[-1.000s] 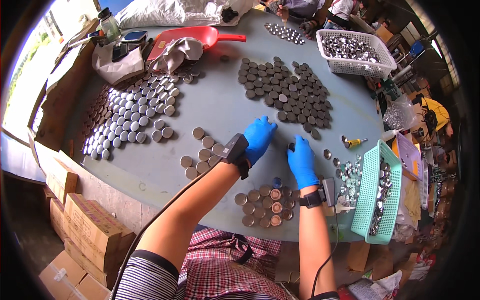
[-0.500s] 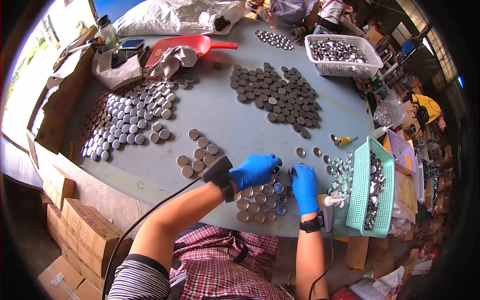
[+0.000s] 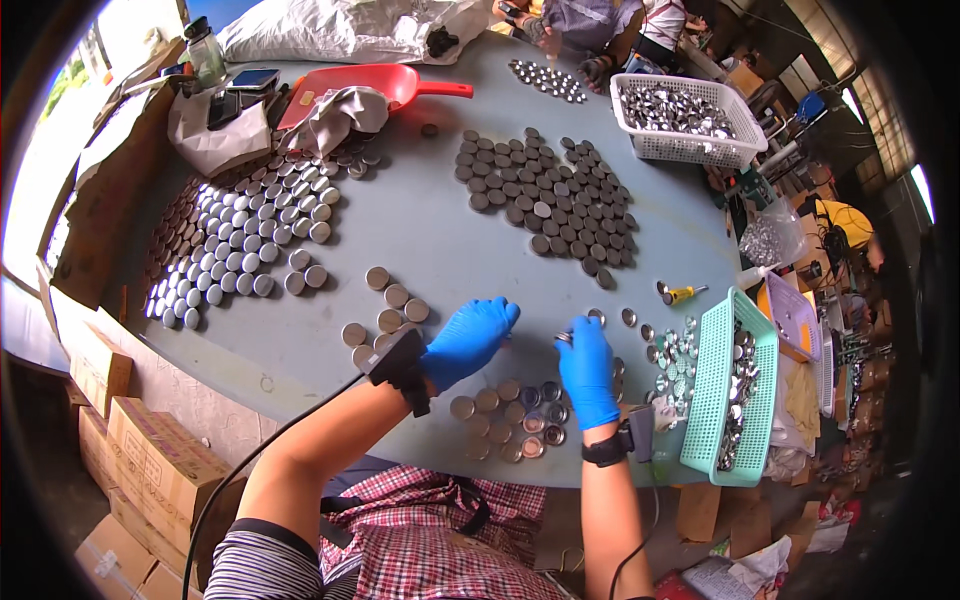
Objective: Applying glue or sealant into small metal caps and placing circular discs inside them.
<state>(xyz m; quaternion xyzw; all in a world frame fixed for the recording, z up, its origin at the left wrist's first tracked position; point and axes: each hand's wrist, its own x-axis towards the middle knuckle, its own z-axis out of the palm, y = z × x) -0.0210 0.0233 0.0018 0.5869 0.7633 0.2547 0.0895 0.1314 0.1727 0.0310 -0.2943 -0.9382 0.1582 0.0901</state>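
Grey table (image 3: 395, 225), one dustpan (image 3: 398, 85), right hand (image 3: 588, 372) pinching one cap (image 3: 563, 337), left hand (image 3: 468, 342), hold unclear

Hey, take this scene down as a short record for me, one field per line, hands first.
Left hand: blue-gloved, above the table; contents of its grip unclear
Right hand: blue-gloved, small metal piece at fingertips
Nearest the person: rows of round discs
Table left: spread of silvery discs
Beyond the hands: cluster of dark discs
Table right: teal basket holding shiny pieces; yellow-handled tool
Far side: red scoop, white basket
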